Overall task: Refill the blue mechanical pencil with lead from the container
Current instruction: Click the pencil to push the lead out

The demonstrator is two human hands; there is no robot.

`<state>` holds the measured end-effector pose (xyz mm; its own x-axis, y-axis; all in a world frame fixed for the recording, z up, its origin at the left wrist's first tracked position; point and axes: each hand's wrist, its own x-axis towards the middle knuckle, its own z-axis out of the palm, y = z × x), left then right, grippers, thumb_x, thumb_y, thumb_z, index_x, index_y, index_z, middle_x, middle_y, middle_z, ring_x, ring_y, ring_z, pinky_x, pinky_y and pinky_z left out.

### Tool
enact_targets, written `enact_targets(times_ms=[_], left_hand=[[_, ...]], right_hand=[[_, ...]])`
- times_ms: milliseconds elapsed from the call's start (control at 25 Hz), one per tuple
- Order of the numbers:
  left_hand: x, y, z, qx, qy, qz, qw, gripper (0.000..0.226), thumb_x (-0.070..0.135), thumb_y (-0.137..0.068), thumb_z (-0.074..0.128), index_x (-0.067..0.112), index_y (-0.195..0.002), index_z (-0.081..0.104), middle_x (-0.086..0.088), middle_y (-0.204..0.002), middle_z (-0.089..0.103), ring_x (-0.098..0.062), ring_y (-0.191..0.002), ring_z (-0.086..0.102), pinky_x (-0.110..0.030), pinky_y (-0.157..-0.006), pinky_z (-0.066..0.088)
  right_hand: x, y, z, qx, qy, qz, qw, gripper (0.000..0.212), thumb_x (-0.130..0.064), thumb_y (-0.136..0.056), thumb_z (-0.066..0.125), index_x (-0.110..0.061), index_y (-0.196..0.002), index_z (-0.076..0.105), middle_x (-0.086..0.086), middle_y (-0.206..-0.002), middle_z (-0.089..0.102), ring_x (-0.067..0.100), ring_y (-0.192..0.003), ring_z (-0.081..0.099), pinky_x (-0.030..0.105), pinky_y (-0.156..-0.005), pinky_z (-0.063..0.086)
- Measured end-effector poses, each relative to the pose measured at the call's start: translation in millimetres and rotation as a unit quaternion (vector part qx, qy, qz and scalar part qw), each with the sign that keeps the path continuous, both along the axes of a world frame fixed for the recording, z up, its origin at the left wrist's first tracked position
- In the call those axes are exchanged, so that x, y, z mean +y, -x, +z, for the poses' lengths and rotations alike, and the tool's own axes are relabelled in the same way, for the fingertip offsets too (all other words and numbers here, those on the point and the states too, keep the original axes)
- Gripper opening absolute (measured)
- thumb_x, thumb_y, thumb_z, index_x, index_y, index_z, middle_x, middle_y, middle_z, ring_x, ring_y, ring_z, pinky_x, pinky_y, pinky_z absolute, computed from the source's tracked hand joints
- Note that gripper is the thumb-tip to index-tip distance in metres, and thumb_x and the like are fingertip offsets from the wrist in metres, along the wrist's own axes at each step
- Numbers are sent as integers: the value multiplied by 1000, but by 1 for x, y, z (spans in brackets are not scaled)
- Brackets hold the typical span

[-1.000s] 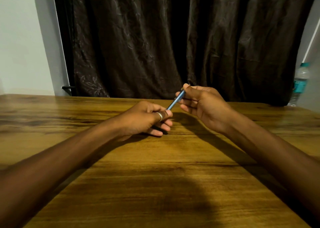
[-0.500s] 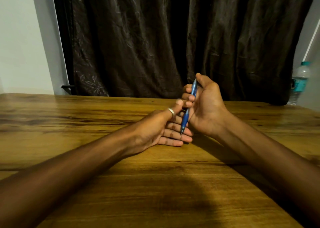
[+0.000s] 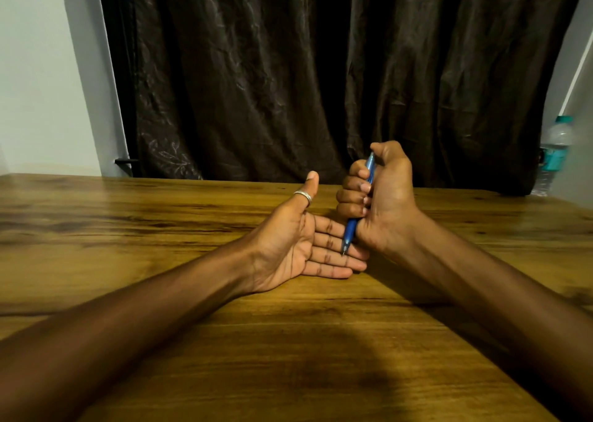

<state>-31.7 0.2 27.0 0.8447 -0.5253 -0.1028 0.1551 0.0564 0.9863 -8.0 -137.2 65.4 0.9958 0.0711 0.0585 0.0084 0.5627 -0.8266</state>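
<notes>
My right hand (image 3: 383, 197) is a fist around the blue mechanical pencil (image 3: 351, 229), which stands nearly upright with its tip pointing down. My thumb presses on the pencil's top end. The tip hovers just over the fingers of my left hand (image 3: 298, 242). That hand lies palm up on the wooden table (image 3: 160, 229), fingers stretched flat toward the right, thumb raised with a silver ring on it. Nothing lies in its palm. No lead container is in view.
A dark curtain (image 3: 288, 84) hangs right behind the table's far edge. A clear water bottle with a teal label (image 3: 553, 155) stands at the far right. A pale wall fills the left side.
My right hand turned the pencil from slanted to upright, tip down, and closed into a fist. My left hand let go of the pencil and opened flat, palm up, under the tip.
</notes>
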Motion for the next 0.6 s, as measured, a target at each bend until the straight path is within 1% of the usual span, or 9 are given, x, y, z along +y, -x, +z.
enact_targets(times_ms=[240, 360, 600], left_hand=[[-2, 1, 1, -9, -16, 0, 1000, 107, 80, -87, 17, -10, -130, 56, -29, -119, 69, -37, -113, 69, -42, -99, 54], [-2, 2, 0, -12, -18, -3, 1000, 107, 80, -87, 17, -9, -131, 55, -28, -119, 70, -36, -113, 69, -42, -99, 54], [-2, 1, 0, -15, -21, -5, 1000, 106, 80, -87, 17, -8, -131, 56, -27, -120, 70, -35, -114, 69, -41, -99, 54]], right_hand=[[1, 2, -1, -15, 4, -34, 999, 48, -44, -93, 39, -21, -50, 38, -7, -46, 26, 9, -39, 16, 18, -36, 12], [1, 2, -1, -19, 1, -31, 999, 50, -47, -94, 38, -21, -51, 38, -7, -46, 26, 9, -38, 17, 18, -36, 12], [0, -1, -2, -21, 0, -30, 999, 48, -46, -93, 39, -21, -52, 37, -7, -46, 25, 9, -36, 16, 17, -35, 13]])
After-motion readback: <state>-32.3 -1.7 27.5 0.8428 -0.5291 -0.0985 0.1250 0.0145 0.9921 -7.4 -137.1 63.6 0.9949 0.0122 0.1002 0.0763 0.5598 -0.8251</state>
